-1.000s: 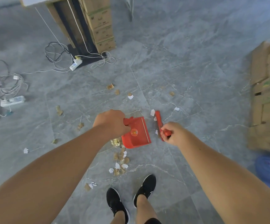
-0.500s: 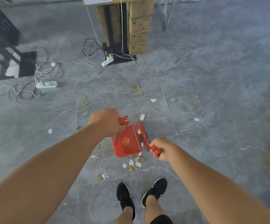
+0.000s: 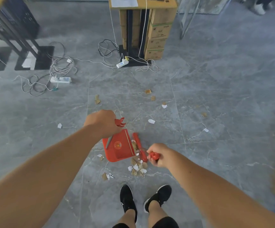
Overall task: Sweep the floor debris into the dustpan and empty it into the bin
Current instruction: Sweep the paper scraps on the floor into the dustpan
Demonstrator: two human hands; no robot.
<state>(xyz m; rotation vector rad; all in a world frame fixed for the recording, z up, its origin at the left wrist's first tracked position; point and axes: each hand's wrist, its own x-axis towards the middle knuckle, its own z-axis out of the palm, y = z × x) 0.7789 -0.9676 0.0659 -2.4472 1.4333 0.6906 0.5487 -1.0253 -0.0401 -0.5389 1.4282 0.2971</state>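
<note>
Nearest the camera, two black shoes [image 3: 143, 201] stand on grey floor tile [image 3: 215, 162], both forearms reaching forward and down. Just ahead of the shoes: a small heap of debris [image 3: 137, 168], torn paper and cardboard bits, with a couple of stray scraps [image 3: 107, 176] to its left. Right hand [image 3: 159, 155] clenched round the handle of a red brush [image 3: 139, 146], brush head lying along the dustpan's right edge, some bits caught between them. Left hand [image 3: 103, 124] closed on the handle of the red dustpan [image 3: 119, 146]; the pan looks tilted, its right edge toward the brush. Cannot tell if the lip sits flat on the floor.

Step in hand, by my reading: sweeping, early-to-mid; the heap lies just near of the pan, not in it. Next move likely calls for setting the pan lip flat beside the heap and dragging the brush through it into the pan.

Farther out, more scattered pieces [image 3: 151, 121] spread across the tiles, well apart from both hands. Beyond those: power strips [image 3: 61, 79], tangled cables, stacked cardboard boxes [image 3: 158, 35]. No bin clearly identifiable.
</note>
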